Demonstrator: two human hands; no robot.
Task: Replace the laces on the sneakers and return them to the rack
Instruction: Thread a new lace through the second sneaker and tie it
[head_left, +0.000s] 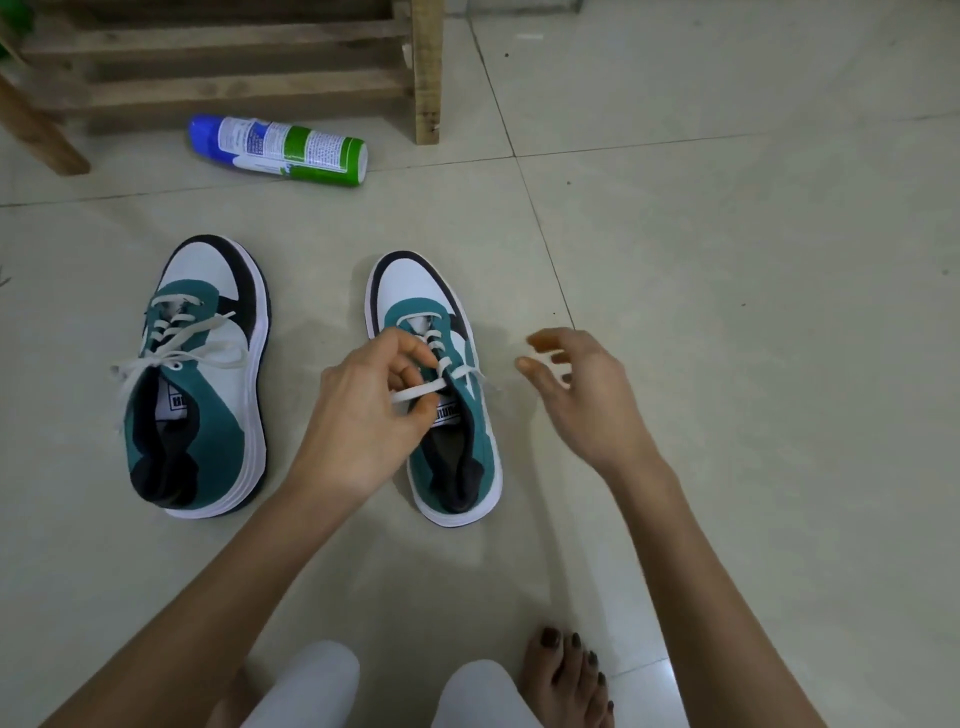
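Two teal, white and black sneakers stand on the tiled floor, toes pointing away from me. The left sneaker (202, 374) has a white lace threaded through its eyelets, with loose ends spread to both sides. Over the right sneaker (441, 447), my left hand (363, 400) pinches a white lace (421, 391) above the tongue. My right hand (582, 395) hovers just right of that shoe, fingers loosely spread, holding nothing. The wooden shoe rack (249, 67) stands at the top left.
A blue, white and green spray can (280, 150) lies on its side in front of the rack. My knees in white trousers (306, 686) and a bare foot (566, 680) are at the bottom edge. Pale floor tiles stretch away to the right.
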